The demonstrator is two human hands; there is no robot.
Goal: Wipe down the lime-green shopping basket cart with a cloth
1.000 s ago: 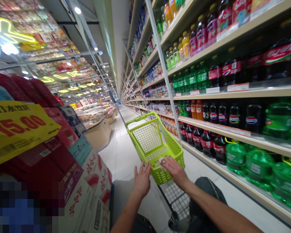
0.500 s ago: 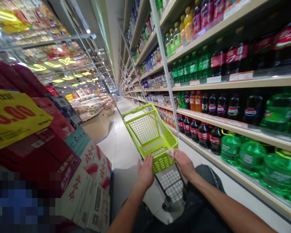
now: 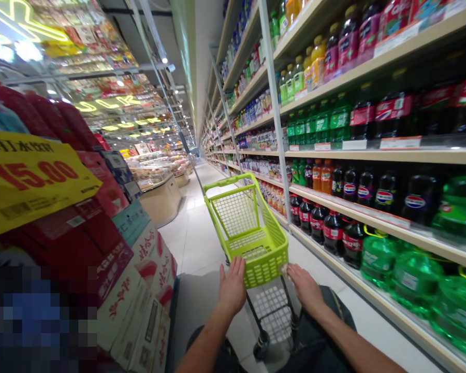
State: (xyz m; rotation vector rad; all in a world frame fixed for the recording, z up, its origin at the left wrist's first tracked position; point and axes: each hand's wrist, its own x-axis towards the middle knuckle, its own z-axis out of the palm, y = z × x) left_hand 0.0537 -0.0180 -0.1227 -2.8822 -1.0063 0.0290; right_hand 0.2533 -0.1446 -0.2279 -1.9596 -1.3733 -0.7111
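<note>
One green shopping cart point(image 3: 264, 273) stands on the pale floor point(image 3: 196, 235) at the centre of the frame, its basket tilted in view. Two hands reach it from the bottom edge. The left hand point(image 3: 233, 290) is at the basket's near left corner, four fingers extended close together, thumb spread away, gripping nothing; whether they press on the plastic I cannot tell. The right hand point(image 3: 306, 288) has its fingers drawn together on one small pale cloth point(image 3: 284, 269), held at the near right corner.

At the right of the frame, the lowest shelf row shows five dark bottles point(image 3: 333, 233) with red labels, then three big green jugs point(image 3: 415, 277). Two orange bottles point(image 3: 326, 177) stand one row up. At the left, one yellow price sign point(image 3: 39, 181) reading 15.00 hangs over stacked cartons point(image 3: 128, 305), too overlapped to count.
</note>
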